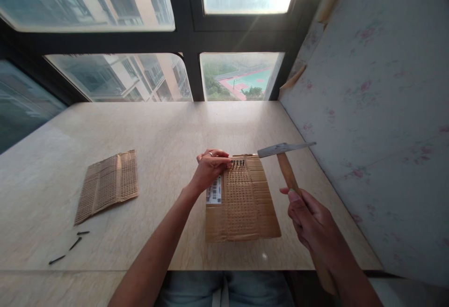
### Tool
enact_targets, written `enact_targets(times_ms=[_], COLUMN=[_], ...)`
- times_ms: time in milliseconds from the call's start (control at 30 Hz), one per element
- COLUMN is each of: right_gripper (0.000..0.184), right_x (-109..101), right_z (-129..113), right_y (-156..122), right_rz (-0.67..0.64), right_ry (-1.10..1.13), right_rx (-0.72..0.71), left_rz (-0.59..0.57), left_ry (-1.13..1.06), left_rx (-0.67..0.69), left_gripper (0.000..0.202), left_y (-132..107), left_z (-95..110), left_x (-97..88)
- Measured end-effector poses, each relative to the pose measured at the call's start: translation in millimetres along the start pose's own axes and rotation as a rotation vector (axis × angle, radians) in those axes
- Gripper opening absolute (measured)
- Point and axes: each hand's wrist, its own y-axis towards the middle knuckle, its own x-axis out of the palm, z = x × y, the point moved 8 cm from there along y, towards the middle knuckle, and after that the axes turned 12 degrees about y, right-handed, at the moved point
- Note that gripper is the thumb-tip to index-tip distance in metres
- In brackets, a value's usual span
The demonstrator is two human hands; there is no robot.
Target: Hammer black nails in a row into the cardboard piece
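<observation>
A flat piece of cardboard (242, 204) with rows of small holes and a barcode label lies on the table in front of me. My left hand (209, 169) rests at its far left corner, fingers pinched together by a short row of dark nails (237, 162); what the fingers hold is too small to make out. My right hand (308, 220) grips the wooden handle of a hammer (286, 155), whose metal head hovers just above the cardboard's far edge, right of the nails.
A second perforated cardboard piece (108, 184) lies to the left. A few loose dark nails (73, 243) lie near the table's front left edge (105, 267). A papered wall (379, 110) stands close on the right; windows lie behind the table.
</observation>
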Motion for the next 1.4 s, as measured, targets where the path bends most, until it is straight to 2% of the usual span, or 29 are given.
enact_targets(times_ms=[100, 167, 300, 533, 900, 1067, 1267, 1400], right_gripper=[0.043, 0.041, 0.037, 0.037, 0.032, 0.034, 0.031, 0.033], right_x=[10.7, 22.2, 39.5, 42.5, 48.6, 45.3, 43.1, 42.6], right_z=[-36.4, -52.6, -62.1, -55.0, -58.5, -67.2, -58.2, -61.2], right_y=[7.1, 12.2, 21.7, 27.8, 36.0, 33.9, 33.8, 33.1], right_rz=[-0.115, -0.185, -0.242, -0.208, -0.269, -0.225, -0.251, -0.239], right_ry=[-0.337, -0.496, -0.651, -0.715, -0.795, -0.743, -0.827, -0.804], right_rx=[-0.187, -0.262, -0.292, -0.310, -0.303, -0.375, -0.324, -0.349], left_rz=[-0.006, -0.012, -0.042, -0.034, -0.061, -0.048, -0.054, -0.060], left_ry=[0.016, 0.038, 0.090, 0.068, -0.041, -0.079, -0.101, -0.097], left_rx=[0.007, 0.012, 0.014, 0.017, 0.039, 0.003, 0.011, 0.007], left_gripper=[0.010, 0.011, 0.016, 0.012, 0.015, 0.017, 0.017, 0.018], left_y=[0.3, 0.5, 0.3, -1.3, -1.2, -2.0, -2.4, -2.5], left_z=[1.0, 3.1, 8.5, 6.3, 0.8, -2.7, -2.8, -3.1], left_x=[0.0, -0.8, -2.2, -2.5, 2.9, 3.3, 4.3, 4.4])
